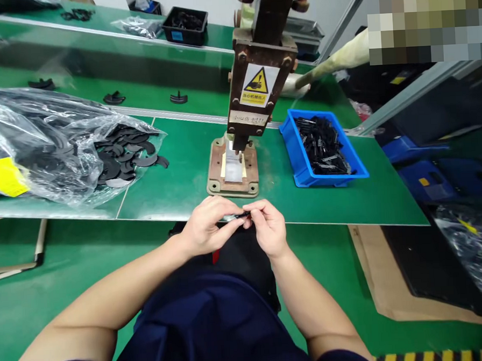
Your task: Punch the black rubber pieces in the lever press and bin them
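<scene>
My left hand and my right hand meet just in front of the table's near edge, above my lap. Between their fingertips they pinch a small black part; its shape is mostly hidden by the fingers. Directly beyond the hands stands a brown bench press with a yellow warning label, its ram lowered over a pale fixture on the base plate.
A blue bin of small black parts sits right of the press. At the left, a clear plastic bag spills flat black curved pieces. A black tray stands on the far bench. Cardboard lies on the floor at the right.
</scene>
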### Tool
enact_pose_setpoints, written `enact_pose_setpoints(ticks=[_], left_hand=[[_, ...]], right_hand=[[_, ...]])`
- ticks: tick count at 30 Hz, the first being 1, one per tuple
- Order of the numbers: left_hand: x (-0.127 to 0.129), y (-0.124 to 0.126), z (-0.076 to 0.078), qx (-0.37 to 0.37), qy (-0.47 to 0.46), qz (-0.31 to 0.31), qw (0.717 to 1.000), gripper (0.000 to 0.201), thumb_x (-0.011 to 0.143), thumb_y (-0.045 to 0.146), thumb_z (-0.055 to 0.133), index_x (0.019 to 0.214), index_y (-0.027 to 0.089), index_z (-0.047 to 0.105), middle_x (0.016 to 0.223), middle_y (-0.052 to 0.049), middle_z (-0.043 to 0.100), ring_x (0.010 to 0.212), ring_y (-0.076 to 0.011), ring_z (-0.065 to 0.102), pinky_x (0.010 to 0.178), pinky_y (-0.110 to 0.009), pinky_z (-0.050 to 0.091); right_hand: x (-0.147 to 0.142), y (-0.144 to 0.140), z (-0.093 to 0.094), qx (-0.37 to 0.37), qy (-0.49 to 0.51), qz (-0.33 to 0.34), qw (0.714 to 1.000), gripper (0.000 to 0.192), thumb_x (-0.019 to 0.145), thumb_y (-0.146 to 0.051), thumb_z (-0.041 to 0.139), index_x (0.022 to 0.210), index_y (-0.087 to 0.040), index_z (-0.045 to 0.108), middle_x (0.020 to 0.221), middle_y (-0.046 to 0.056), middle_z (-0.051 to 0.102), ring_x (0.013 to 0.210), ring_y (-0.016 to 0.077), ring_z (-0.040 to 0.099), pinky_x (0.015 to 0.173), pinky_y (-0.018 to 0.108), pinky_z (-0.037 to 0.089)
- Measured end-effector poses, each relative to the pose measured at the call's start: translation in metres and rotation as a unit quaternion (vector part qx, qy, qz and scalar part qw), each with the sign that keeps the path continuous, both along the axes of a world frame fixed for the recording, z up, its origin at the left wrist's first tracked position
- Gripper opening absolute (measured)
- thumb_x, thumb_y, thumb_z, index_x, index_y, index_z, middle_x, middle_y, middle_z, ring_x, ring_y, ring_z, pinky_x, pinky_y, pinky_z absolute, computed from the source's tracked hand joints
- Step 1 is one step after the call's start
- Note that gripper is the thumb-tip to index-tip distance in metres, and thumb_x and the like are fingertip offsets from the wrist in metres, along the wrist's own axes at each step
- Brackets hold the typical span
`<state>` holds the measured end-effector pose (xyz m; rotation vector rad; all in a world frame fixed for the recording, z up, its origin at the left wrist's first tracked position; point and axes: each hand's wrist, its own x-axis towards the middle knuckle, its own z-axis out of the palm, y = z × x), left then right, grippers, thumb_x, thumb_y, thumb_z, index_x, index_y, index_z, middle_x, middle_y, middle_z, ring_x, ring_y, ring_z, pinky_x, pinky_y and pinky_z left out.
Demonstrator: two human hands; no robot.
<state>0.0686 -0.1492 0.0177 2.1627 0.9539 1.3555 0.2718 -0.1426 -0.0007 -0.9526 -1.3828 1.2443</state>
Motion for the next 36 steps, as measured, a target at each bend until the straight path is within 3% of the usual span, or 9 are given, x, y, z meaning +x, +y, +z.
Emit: enact_pose_setpoints(ticks=[7,14,16,19,21,29,33,36], left_hand=[[-0.001,-0.001,-0.004,0.004,-0.014,-0.004,1.0,0.025,0.095,0.019,0.079,0.119,0.024,0.072,0.102,-0.006,0.081,0.095,-0.0196,0.077,0.09,-0.037,0.057],[-0.001,-0.003,0.001,-0.17,-0.042,-0.033,0.984,0.01,0.101,0.03,0.072,0.105,0.021,0.075,0.098,-0.006,0.078,0.089,-0.0167,0.072,0.084,-0.031,0.057],[-0.001,0.001,0.003,-0.264,-0.069,-0.054,0.961,0.016,0.1,0.035,0.072,0.101,0.019,0.073,0.092,-0.005,0.075,0.082,-0.0157,0.069,0.078,-0.03,0.056],[-0.002,0.009,0.006,-0.409,-0.134,-0.116,0.895,0.026,0.096,0.042,0.078,0.1,0.019,0.066,0.081,-0.001,0.069,0.071,-0.0137,0.064,0.07,-0.028,0.054],[-0.003,0.014,0.008,-0.456,-0.165,-0.15,0.862,0.034,0.091,0.043,0.083,0.101,0.019,0.061,0.079,0.001,0.065,0.07,-0.0126,0.062,0.069,-0.027,0.053],[-0.007,0.026,0.02,-0.442,-0.168,-0.179,0.863,0.033,0.093,0.045,0.082,0.103,0.018,0.066,0.089,-0.002,0.065,0.079,-0.0123,0.062,0.076,-0.027,0.053],[-0.008,0.033,0.017,-0.462,-0.198,-0.217,0.837,0.037,0.086,0.042,0.089,0.098,0.018,0.063,0.087,-0.001,0.065,0.077,-0.0118,0.063,0.075,-0.027,0.055],[-0.012,0.041,0.014,-0.442,-0.206,-0.193,0.851,0.041,0.085,0.04,0.09,0.112,0.018,0.067,0.091,-0.002,0.068,0.079,-0.0127,0.066,0.075,-0.028,0.056]], right_hand=[[-0.002,-0.002,-0.002,0.026,-0.034,-0.011,0.999,0.023,0.105,-0.045,0.057,0.116,-0.025,0.062,0.081,-0.001,0.073,0.062,0.0088,0.067,0.061,0.024,0.057],[0.006,0.001,-0.005,0.125,-0.146,-0.005,0.981,0.022,0.102,-0.036,0.061,0.122,-0.027,0.062,0.094,0.002,0.076,0.079,0.0137,0.073,0.073,0.03,0.061],[0.008,0.005,-0.001,0.168,-0.178,-0.003,0.97,0.022,0.101,-0.034,0.062,0.121,-0.026,0.063,0.099,0.004,0.076,0.084,0.0158,0.074,0.077,0.033,0.062],[0.009,0.012,0.007,0.223,-0.21,0.007,0.952,0.022,0.1,-0.034,0.063,0.121,-0.026,0.063,0.101,0.005,0.076,0.083,0.0163,0.073,0.076,0.034,0.062],[0.008,0.016,0.011,0.248,-0.223,0.013,0.943,0.023,0.101,-0.033,0.062,0.123,-0.025,0.062,0.098,0.004,0.075,0.079,0.0152,0.072,0.074,0.032,0.062],[0.008,0.022,0.019,0.285,-0.247,0.007,0.926,0.027,0.103,-0.028,0.057,0.13,-0.025,0.056,0.1,0.004,0.074,0.083,0.0153,0.074,0.074,0.031,0.062],[0.006,0.026,0.023,0.292,-0.255,0.01,0.922,0.032,0.103,-0.031,0.058,0.134,-0.024,0.053,0.092,0.002,0.071,0.079,0.0154,0.071,0.074,0.032,0.061],[0.009,0.029,0.029,0.284,-0.255,0.005,0.924,0.035,0.103,-0.031,0.059,0.136,-0.024,0.051,0.085,-0.001,0.068,0.074,0.0135,0.068,0.072,0.03,0.059]])
